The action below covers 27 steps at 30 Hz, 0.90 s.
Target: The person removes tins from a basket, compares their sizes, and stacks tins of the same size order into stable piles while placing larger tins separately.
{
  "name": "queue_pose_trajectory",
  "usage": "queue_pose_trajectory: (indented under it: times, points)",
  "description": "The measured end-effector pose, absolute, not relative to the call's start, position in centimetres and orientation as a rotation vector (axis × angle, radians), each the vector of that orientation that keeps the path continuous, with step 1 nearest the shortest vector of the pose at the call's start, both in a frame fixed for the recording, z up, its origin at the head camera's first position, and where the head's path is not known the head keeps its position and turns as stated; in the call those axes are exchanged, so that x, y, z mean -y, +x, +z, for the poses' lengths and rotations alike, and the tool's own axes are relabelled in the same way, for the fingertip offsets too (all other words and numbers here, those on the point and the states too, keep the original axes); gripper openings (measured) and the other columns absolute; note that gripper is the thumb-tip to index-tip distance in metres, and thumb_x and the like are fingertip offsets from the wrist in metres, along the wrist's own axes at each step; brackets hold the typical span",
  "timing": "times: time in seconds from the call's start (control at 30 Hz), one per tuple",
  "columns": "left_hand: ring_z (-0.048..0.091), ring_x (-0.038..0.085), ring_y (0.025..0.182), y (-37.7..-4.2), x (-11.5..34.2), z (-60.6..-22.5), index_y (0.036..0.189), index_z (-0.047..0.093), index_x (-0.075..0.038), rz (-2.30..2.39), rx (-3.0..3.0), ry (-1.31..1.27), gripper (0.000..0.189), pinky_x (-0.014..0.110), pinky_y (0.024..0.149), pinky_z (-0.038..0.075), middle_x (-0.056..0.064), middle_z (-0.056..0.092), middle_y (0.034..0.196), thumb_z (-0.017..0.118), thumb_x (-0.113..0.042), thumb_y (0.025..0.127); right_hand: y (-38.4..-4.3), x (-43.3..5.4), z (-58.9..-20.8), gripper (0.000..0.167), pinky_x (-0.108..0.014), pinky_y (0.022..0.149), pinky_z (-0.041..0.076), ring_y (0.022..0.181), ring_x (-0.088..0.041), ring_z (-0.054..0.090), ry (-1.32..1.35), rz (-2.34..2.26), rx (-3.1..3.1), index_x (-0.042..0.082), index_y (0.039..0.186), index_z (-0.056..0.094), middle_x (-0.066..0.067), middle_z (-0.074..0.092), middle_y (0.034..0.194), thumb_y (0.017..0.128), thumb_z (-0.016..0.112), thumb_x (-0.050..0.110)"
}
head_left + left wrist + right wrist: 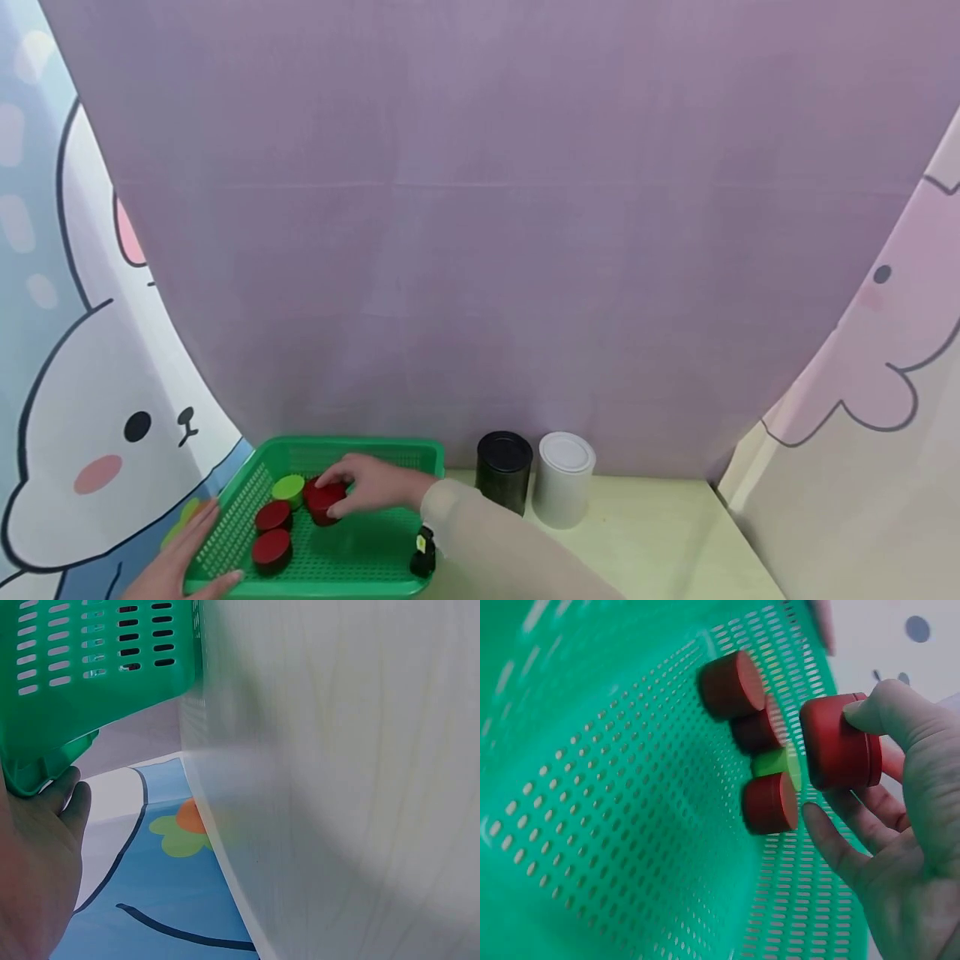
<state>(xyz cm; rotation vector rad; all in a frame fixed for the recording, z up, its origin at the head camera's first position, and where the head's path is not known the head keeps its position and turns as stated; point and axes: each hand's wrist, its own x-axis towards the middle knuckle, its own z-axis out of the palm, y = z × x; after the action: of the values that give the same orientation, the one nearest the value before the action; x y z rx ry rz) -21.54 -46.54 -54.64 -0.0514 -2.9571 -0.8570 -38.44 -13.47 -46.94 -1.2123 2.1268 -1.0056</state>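
From my seat I read the red tin as sitting between the thumb and fingers of the right hand, pinched across its sides, the fingers spread only as wide as its body. It is squat, its axis looks near upright, lid end up, and it seems raised above the floor of the green basket. Just past the fingertips, close beside it, I see a second red tin; left of them stands a green tin, and left and nearer the person, a third red tin and a fourth red tin, all inside the basket. The left hand, farther off, rests at the basket's left rim, fingers straight. To the fingers' right, outside the basket, I have a black can and a white can, both lidded; I cannot tell their contents.
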Motion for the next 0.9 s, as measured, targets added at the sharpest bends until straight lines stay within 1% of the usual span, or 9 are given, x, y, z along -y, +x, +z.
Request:
queue_pose_trajectory:
  times: [0.27, 0.5, 0.6, 0.7, 0.77, 0.83, 0.9]
  points:
    - [0.028, 0.077, 0.143, -21.2, 46.9, -54.8, 0.170, 0.011, 0.013, -0.850, 2.930, -0.087, 0.109, 0.091, 0.094, 0.046, 0.045, 0.015, 0.171, 0.073, -0.049, 0.105, -38.4, 10.9, -46.5, 0.045, -0.027, 0.104, 0.052, 0.127, 0.000, 0.056, -1.307, -1.092, -2.098, 0.023, 0.148, 0.071, 0.018, 0.059, 0.131, 0.104, 0.079, 0.023]
    - [0.028, 0.077, 0.142, -21.1, 47.1, -54.6, 0.170, 0.011, 0.013, -0.794, 2.945, -0.064, 0.109, 0.090, 0.093, 0.048, 0.045, 0.016, 0.170, 0.072, -0.051, 0.106, -37.9, 8.7, -46.4, 0.044, -0.021, 0.090, 0.058, 0.117, 0.002, 0.057, -1.349, -1.180, -2.125, 0.024, 0.146, 0.072, 0.016, 0.059, 0.126, 0.103, 0.082, 0.019]
    - [0.028, 0.077, 0.143, -21.1, 46.9, -54.6, 0.170, 0.013, 0.013, -0.793, 2.946, -0.062, 0.109, 0.091, 0.094, 0.046, 0.045, 0.017, 0.171, 0.072, -0.051, 0.105, -37.5, 7.4, -46.2, 0.045, -0.020, 0.089, 0.061, 0.113, 0.001, 0.058, -1.356, -1.253, -2.132, 0.024, 0.146, 0.072, 0.014, 0.059, 0.124, 0.102, 0.083, 0.018]
    - [0.028, 0.075, 0.144, -21.2, 46.5, -54.5, 0.170, 0.015, 0.012, -0.810, 2.958, -0.058, 0.110, 0.090, 0.095, 0.046, 0.044, 0.017, 0.171, 0.073, -0.053, 0.104, -37.1, 5.8, -45.9, 0.045, -0.026, 0.094, 0.063, 0.112, -0.002, 0.060, -1.372, -1.315, -2.125, 0.024, 0.145, 0.072, 0.011, 0.060, 0.126, 0.102, 0.083, 0.017]
    - [0.027, 0.075, 0.145, -21.3, 46.3, -54.4, 0.171, 0.015, 0.012, -0.829, 2.973, -0.045, 0.110, 0.089, 0.096, 0.047, 0.043, 0.016, 0.172, 0.073, -0.054, 0.104, -36.9, 4.6, -45.7, 0.044, -0.033, 0.098, 0.063, 0.113, -0.003, 0.060, -1.385, -1.342, -2.114, 0.024, 0.145, 0.071, 0.009, 0.060, 0.127, 0.103, 0.082, 0.017]
    - [0.027, 0.074, 0.146, -21.4, 46.2, -54.3, 0.171, 0.015, 0.011, -0.843, 2.985, -0.034, 0.110, 0.088, 0.096, 0.048, 0.043, 0.015, 0.172, 0.073, -0.055, 0.104, -36.7, 3.4, -45.6, 0.044, -0.037, 0.101, 0.063, 0.115, -0.005, 0.060, -1.387, -1.362, -2.103, 0.023, 0.146, 0.071, 0.008, 0.060, 0.130, 0.104, 0.081, 0.016]
    - [0.026, 0.074, 0.146, -21.4, 46.1, -54.1, 0.171, 0.014, 0.012, -0.852, 2.993, -0.022, 0.110, 0.088, 0.096, 0.048, 0.043, 0.014, 0.172, 0.072, -0.054, 0.105, -36.5, 2.3, -45.7, 0.043, -0.038, 0.102, 0.063, 0.117, -0.006, 0.061, -1.390, -1.378, -2.096, 0.022, 0.146, 0.071, 0.007, 0.060, 0.132, 0.104, 0.080, 0.016]
